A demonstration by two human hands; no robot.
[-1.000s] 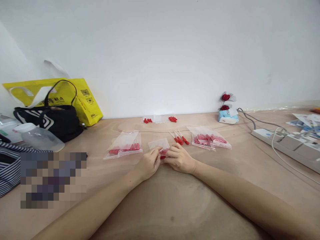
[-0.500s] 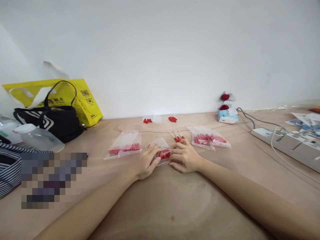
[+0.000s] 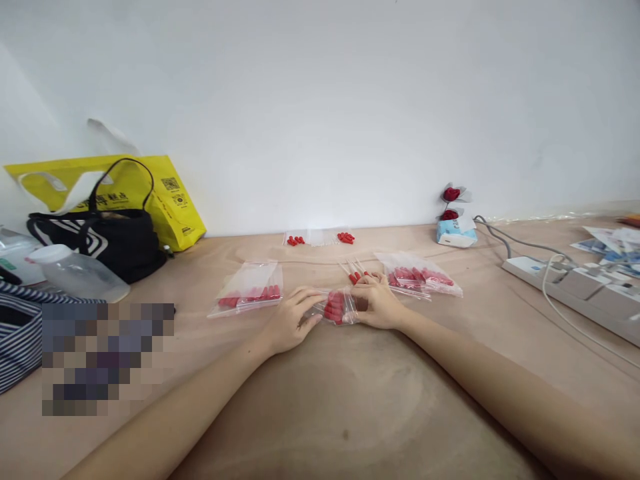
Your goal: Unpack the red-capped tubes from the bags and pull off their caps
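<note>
Between my hands lies a small clear plastic bag (image 3: 334, 308) holding several red-tipped sticks, turned roughly sideways. My left hand (image 3: 293, 321) has the bag's left end between thumb and fingers. At its right edge, my right hand (image 3: 379, 304) pinches the bag. Just beyond the right fingers, loose red-tipped sticks (image 3: 353, 272) lie on the table, partly hidden by that hand. A stack of filled clear bags (image 3: 253, 287) rests to the left, and more filled bags (image 3: 419, 275) overlap on the right.
Small red pieces (image 3: 345, 238) lie on clear plastic by the wall. A blue pack with red fabric roses (image 3: 456, 233) stands back right, near a white power strip (image 3: 575, 287) with cables. On the left are a yellow bag (image 3: 183, 213), black bag (image 3: 125, 243) and plastic bottle (image 3: 83, 277).
The bag between my hands has turned from slanting away to lying sideways. My right hand has moved slightly up and right and now grips its right edge.
</note>
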